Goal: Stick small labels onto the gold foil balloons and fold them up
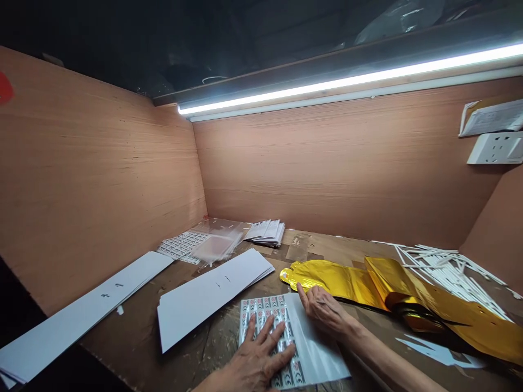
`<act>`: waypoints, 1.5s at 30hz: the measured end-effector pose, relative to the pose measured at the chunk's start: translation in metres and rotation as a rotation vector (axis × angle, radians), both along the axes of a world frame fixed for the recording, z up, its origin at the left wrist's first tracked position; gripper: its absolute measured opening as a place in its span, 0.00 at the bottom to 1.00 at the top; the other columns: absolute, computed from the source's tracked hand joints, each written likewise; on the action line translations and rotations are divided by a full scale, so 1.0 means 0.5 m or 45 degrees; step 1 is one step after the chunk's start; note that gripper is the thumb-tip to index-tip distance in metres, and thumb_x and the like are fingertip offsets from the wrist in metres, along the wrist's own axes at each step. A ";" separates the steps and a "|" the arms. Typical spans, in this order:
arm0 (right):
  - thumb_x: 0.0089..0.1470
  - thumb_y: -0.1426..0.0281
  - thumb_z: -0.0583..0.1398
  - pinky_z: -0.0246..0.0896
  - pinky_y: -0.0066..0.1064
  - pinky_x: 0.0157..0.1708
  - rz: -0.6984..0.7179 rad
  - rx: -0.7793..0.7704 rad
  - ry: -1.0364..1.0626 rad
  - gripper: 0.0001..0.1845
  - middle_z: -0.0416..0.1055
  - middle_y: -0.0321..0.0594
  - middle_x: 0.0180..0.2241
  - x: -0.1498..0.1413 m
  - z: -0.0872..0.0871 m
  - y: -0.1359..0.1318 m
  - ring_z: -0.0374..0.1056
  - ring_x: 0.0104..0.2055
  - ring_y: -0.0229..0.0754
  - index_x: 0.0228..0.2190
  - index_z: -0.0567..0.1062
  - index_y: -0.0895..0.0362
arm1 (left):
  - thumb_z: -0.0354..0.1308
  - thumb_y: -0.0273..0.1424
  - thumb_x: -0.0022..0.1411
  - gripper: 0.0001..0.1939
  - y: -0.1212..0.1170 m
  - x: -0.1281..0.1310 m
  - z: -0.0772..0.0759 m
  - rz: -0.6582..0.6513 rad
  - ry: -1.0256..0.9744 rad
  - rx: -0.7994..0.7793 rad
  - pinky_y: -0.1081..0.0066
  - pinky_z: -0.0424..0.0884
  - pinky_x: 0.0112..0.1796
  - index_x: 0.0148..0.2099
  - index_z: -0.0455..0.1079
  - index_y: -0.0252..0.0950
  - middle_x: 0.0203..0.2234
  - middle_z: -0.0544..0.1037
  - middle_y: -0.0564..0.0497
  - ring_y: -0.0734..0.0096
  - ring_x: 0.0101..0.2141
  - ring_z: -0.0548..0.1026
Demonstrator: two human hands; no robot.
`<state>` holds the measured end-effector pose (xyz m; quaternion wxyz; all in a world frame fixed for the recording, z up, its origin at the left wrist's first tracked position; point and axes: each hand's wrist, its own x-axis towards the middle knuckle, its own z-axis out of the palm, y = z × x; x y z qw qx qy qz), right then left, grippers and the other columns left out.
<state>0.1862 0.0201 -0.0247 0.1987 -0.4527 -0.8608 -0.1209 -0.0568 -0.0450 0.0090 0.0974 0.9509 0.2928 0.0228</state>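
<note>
A label sheet (245,316) with rows of small CE-marked stickers lies at the front of the bench. Its right part is a plain white, glossy area (322,354). My left hand (261,351) rests flat on the stickers, fingers spread. My right hand (324,307) hovers over or touches the sheet's upper right; I cannot tell which. Its index finger is stretched out and the others are bent, with nothing visible in them. That fingertip is at the lower edge of a stack of folded gold foil balloons (343,275), near their rounded, tabbed end.
White card strips (212,294) lie left of the sheet, with a longer pile (90,316) beyond. Behind are clear plastic bags (220,245), another label sheet (183,245) and folded leaflets (265,233). White sticks (453,277) are scattered right; a socket (496,148) is on the wall.
</note>
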 end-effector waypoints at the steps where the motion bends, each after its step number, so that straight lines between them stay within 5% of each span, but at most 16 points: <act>1: 0.49 0.81 0.40 0.61 0.39 0.33 -0.037 0.031 -0.076 0.29 0.68 0.46 0.30 -0.005 0.001 0.006 0.65 0.34 0.45 0.51 0.60 0.55 | 0.39 0.51 0.55 0.33 0.002 -0.001 -0.002 0.003 -0.003 -0.001 0.36 0.40 0.45 0.60 0.40 0.47 0.58 0.46 0.41 0.39 0.55 0.41; 9: 0.46 0.84 0.40 0.62 0.35 0.34 -0.241 0.139 -0.226 0.31 0.69 0.45 0.30 0.009 0.035 0.028 0.65 0.33 0.43 0.52 0.57 0.57 | 0.37 0.53 0.54 0.34 0.011 0.014 0.024 0.042 -0.019 -0.100 0.38 0.37 0.47 0.60 0.43 0.46 0.58 0.45 0.43 0.41 0.56 0.39; 13: 0.46 0.84 0.43 0.63 0.33 0.33 -0.206 0.139 -0.236 0.29 0.70 0.46 0.30 0.022 0.032 0.042 0.66 0.33 0.42 0.52 0.57 0.62 | 0.38 0.56 0.50 0.37 0.033 0.035 0.039 0.048 -0.022 -0.126 0.38 0.36 0.47 0.59 0.46 0.45 0.59 0.44 0.43 0.42 0.56 0.38; 27: 0.44 0.85 0.45 0.63 0.32 0.32 -0.193 0.080 -0.251 0.26 0.70 0.49 0.32 0.014 0.048 0.029 0.67 0.33 0.44 0.47 0.63 0.65 | 0.40 0.58 0.47 0.39 0.138 0.079 0.009 0.014 -0.096 -0.042 0.37 0.37 0.46 0.58 0.49 0.46 0.56 0.51 0.41 0.40 0.55 0.43; 40: 0.47 0.82 0.48 0.57 0.28 0.28 -0.142 0.059 -0.316 0.16 0.68 0.43 0.30 0.014 0.044 0.010 0.64 0.30 0.40 0.36 0.68 0.59 | 0.45 0.56 0.47 0.36 0.115 0.006 0.027 -0.141 -0.118 -0.061 0.44 0.35 0.50 0.57 0.52 0.46 0.57 0.50 0.45 0.45 0.56 0.44; 45: 0.48 0.82 0.49 0.57 0.28 0.30 -0.159 0.079 -0.307 0.13 0.67 0.42 0.28 0.013 0.042 0.018 0.63 0.31 0.40 0.35 0.67 0.59 | 0.40 0.57 0.48 0.38 0.075 0.017 0.024 0.008 0.001 -0.003 0.38 0.38 0.47 0.58 0.48 0.43 0.58 0.46 0.40 0.39 0.56 0.41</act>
